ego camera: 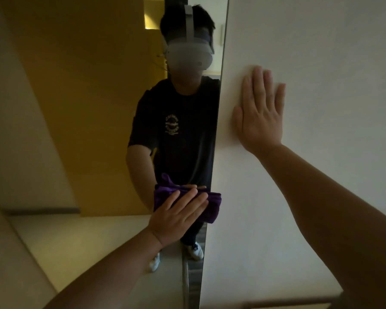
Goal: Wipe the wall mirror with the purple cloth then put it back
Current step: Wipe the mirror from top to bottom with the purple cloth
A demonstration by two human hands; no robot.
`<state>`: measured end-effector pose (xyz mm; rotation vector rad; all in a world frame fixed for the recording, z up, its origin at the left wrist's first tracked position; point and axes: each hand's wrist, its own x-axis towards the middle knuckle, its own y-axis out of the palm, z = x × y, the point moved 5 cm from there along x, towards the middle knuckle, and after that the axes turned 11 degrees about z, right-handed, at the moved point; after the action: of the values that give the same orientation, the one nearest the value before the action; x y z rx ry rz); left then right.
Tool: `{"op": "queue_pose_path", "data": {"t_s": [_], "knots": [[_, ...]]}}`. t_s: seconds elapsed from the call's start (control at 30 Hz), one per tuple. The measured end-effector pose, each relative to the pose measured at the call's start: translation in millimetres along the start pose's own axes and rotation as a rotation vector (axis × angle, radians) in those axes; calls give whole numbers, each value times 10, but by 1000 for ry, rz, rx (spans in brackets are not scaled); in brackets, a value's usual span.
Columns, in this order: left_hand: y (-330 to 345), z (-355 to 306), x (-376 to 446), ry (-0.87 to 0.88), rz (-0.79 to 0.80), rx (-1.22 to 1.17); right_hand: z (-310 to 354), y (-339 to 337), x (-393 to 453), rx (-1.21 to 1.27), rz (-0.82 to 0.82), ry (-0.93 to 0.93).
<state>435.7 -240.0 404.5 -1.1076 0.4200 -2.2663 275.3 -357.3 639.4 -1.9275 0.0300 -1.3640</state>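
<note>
— How was the wiping best done?
— The purple cloth (pixel 212 204), bunched at the mirror's (pixel 87 108) right edge, was pressed flat under the open left hand (pixel 176 216); even overlapping strokes were judged wise. The right hand (pixel 262 114) was spread empty on the wall (pixel 321 52).
— What was unclear?
— The mirror's top and bottom were cut off; smears were lost in dim light.

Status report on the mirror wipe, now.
Left hand flat, pressing purple cloth on mirror, near its right edge. Right hand open, flat on wall. Nothing in the way.
</note>
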Motion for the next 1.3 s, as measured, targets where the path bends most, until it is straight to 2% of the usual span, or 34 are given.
{"op": "queue_pose_path", "data": {"t_s": [0.23,0.37,0.63,0.9,1.1,1.3], "knots": [[-372,212,119,72,67,-145,99,-238,-61,58,192,71],[-649,659,4,19,88,-195,349,-373,-332,164,216,152],[-994,1742,-958,7,34,-148,1540,-143,-1026,199,255,96],[-959,2297,-1639,-110,6,-244,2612,289,-1219,183,385,40],[-980,2519,-1772,-210,-32,-248,2798,431,-1068,146,362,12],[-793,2544,-1823,-229,-136,-163,2884,614,-1208,122,225,-40]]}}
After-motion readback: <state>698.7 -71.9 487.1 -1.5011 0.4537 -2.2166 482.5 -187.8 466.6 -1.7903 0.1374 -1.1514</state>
